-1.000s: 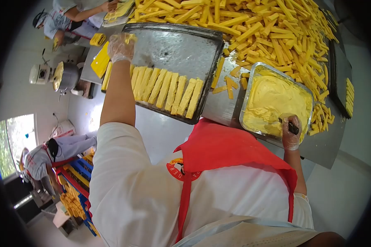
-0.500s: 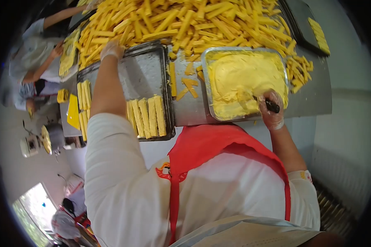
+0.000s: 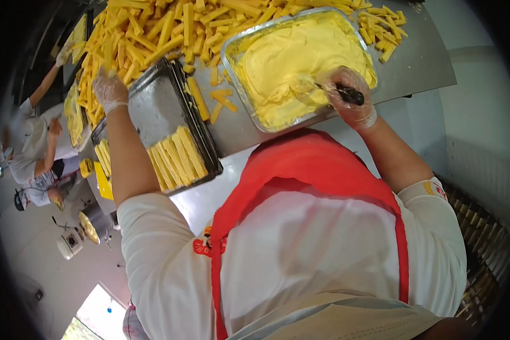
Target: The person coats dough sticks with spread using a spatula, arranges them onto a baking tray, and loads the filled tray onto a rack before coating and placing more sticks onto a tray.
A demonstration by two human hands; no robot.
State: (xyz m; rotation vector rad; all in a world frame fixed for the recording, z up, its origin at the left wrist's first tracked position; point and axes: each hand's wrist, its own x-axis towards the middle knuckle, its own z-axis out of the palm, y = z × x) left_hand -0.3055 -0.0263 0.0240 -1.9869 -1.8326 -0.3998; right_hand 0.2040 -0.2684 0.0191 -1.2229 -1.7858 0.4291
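Upper right of the frame, I see the right hand wrapped around a spatula, glossy black-handled, lying nearly level, blade leftward in yellow cream. The left hand's grip I can't tell.

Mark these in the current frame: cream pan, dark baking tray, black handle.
Cream pan (image 3: 237,85): head view, on the rim, picture-left side.
Dark baking tray (image 3: 152,105): head view, on the bare floor of the tray.
Black handle (image 3: 352,96): head view, on its visible end.
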